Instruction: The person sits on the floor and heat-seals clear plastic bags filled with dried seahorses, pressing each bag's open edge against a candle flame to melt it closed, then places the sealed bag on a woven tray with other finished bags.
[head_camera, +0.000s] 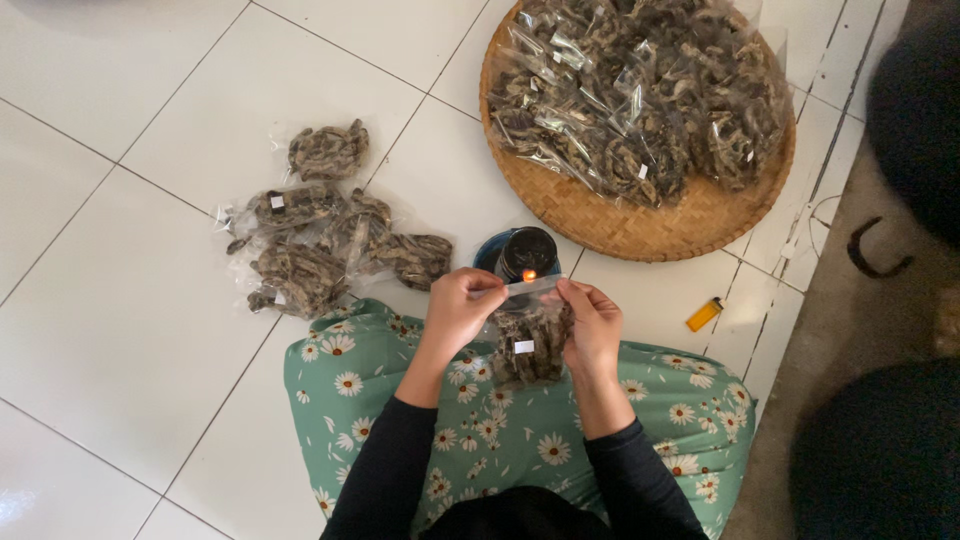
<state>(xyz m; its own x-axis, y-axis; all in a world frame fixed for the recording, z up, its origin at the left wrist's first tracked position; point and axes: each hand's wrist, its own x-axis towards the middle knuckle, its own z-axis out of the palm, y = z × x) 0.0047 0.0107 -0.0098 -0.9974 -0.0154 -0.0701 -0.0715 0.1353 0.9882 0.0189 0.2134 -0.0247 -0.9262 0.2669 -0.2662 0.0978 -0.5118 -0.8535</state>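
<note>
From the head camera, looking straight down: the person sits on a white tiled floor (120, 300) with a green daisy-print cloth (520, 430) over the lap, and both hands are up over it, working one small clear plastic bag (530, 345). The left hand (460, 308) is closed, pinching the bag's top edge at its left end; the right hand (592, 322) is closed too, pinching the same edge at its right end, so the top strip is stretched flat between them. The bag hangs below that edge, packed with dark, wrinkled dried pieces, with a small white label on its front. And there is a little orange flame (529, 275) right at the stretched strip, sitting at the top of a dark round jar (527, 253) just beyond the hands. On the floor to the left lies a loose heap of filled bags (320, 235) of the same kind; up top, a round woven tray (640, 215) carries a bigger pile of them, its far rim cut off by the frame. An orange lighter (704, 314) lies on the tiles to the right. What the dried pieces are is hard to tell through the crinkled plastic, and dark shapes at the right edge stay unreadable.
</note>
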